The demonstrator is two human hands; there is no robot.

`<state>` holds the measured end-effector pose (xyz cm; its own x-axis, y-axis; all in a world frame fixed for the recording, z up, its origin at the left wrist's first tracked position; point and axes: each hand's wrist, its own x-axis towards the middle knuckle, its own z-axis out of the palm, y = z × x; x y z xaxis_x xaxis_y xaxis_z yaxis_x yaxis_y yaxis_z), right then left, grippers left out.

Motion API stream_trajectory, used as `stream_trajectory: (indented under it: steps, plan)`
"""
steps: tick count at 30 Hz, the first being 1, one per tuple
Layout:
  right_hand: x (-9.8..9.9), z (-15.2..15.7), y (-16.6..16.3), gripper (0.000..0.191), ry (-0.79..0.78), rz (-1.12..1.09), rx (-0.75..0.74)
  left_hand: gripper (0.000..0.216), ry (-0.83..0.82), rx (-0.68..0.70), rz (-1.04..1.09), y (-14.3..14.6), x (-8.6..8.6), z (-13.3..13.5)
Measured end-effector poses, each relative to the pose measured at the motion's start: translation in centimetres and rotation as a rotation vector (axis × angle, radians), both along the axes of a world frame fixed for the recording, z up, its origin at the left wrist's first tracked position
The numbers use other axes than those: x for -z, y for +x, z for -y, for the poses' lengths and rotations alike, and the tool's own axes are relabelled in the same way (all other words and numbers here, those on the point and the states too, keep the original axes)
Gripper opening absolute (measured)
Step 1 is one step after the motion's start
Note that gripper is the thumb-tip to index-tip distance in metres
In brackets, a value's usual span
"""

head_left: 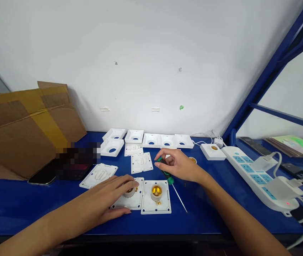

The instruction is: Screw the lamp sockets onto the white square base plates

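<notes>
We have two white socket plates [164, 209] side by side on the blue counter [207, 217], near the front; each carries a round cup with a gold liner, small brass bits beside it; left hand [114, 192] lies over one plate, fingers spread on it with the thumb apart at the near edge; whether they grip, we cannot tell; right hand [178, 165] has fingers closed round the green-black handle of a screwdriver [170, 180], shaft slanting down just beside the other plate, clear of its screws; tip contact with the counter, we cannot tell.

Progress, our judgement: one boxed unit [211, 153] near the power strip [263, 185] looks assembled, gold socket showing; the two socket plates have no covers on; three other plates [98, 176] show no cups; six square covers [151, 140] sit loose along the wall, so much looks left.

Containers: covers are shallow trays, each with a round opening; cardboard box [15, 131] at far left, inside hidden.
</notes>
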<state>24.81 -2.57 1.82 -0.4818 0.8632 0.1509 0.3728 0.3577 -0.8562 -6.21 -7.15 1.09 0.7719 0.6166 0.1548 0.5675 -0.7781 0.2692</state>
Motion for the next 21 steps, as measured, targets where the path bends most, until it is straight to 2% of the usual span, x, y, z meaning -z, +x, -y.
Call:
stream_trajectory:
  steps: [7,12,14,17,21]
  plan:
    - [0.4,-0.2,-0.1,0.015,-0.006,-0.061,0.026,0.062,0.135,0.016,-0.028,3.6,-0.6,1.1]
    - [0.5,-0.2,-0.2,0.016,-0.002,-0.100,0.033,0.054,0.128,0.032,0.016,4.5,-1.0,1.2]
    - [0.3,-0.2,-0.2,0.017,0.005,-0.116,0.048,0.046,0.102,0.015,0.036,4.5,-1.5,-0.2]
    - [0.1,-0.2,-0.2,0.019,0.009,-0.144,0.080,0.036,0.050,-0.016,0.044,4.5,-1.9,-3.9]
    - [0.1,-0.6,0.0,0.021,0.014,-0.184,0.143,0.038,-0.011,-0.021,0.005,4.4,-1.2,-8.9]
